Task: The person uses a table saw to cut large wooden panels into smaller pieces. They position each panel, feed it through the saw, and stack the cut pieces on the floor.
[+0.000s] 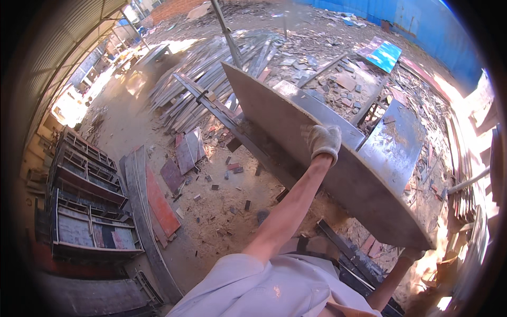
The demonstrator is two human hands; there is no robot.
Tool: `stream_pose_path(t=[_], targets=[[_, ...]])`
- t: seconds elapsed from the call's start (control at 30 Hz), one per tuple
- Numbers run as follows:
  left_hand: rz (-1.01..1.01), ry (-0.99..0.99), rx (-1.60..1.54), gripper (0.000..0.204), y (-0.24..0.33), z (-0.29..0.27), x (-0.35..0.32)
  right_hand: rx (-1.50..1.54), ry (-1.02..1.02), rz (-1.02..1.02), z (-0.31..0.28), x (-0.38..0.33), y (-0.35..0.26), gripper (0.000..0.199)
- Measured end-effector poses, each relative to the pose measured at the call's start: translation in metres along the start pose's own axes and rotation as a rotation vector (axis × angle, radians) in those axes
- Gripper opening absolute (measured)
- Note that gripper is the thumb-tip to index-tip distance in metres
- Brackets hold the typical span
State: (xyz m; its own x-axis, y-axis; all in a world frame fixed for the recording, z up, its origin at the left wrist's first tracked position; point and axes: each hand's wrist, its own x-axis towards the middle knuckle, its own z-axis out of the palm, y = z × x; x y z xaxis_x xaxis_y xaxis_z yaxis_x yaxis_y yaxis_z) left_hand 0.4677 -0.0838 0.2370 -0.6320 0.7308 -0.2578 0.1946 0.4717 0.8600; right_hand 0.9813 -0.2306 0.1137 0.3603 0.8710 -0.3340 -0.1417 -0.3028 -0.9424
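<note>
- Outdoor yard, sandy dirt ground [222, 222] littered with scraps, blue fence wall [422, 21] up at 1 o'clock, corrugated roof edge at 10 o'clock.
- No packages or signs that I can make out. Closest thing is a bright blue flat panel [384, 54] lying tilted in the rubble at 1 o'clock.
- Stack of framed metal formwork panels [84, 211] at 9 o'clock, reddish board [161, 203] on the ground beside it, pile of grey strips [211, 68] at 12 o'clock.
- Big grey board [338, 174] sits dead center to 4 o'clock, standing on edge and tilted, top edge curved.
- Its long axis runs from about 11 o'clock, far end, down to 4 o'clock, near end.
- Left hand [324, 141], in a white glove, is hooked over the board's top edge, fingers curled around it, so it's grasping the board.
- Right hand [412, 254] is at the low near end of the board at 4 o'clock, touching its underside, but it's mostly hidden, so can't tell how the fingers are set.
- Both forearms are bare, light sleeve [264, 290] at 6 o'clock.
</note>
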Motion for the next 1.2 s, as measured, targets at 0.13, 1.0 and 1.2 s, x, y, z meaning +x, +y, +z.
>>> stream_pose_path(t=[0.13,1.0,1.2], targets=[[0.465,0.336,0.068,0.102,0.017,-0.015,0.041,-0.045,0.265,-0.119,0.049,-0.003,-0.020,0.068],[1.011,-0.743,1.091,0.055,0.000,0.072,0.442,-0.629,0.372,0.290,0.258,0.014,0.249,0.078],[1.050,-0.892,0.998,0.043,-0.075,0.114,0.507,-0.902,0.413,0.421,0.316,-0.013,0.252,0.067]])
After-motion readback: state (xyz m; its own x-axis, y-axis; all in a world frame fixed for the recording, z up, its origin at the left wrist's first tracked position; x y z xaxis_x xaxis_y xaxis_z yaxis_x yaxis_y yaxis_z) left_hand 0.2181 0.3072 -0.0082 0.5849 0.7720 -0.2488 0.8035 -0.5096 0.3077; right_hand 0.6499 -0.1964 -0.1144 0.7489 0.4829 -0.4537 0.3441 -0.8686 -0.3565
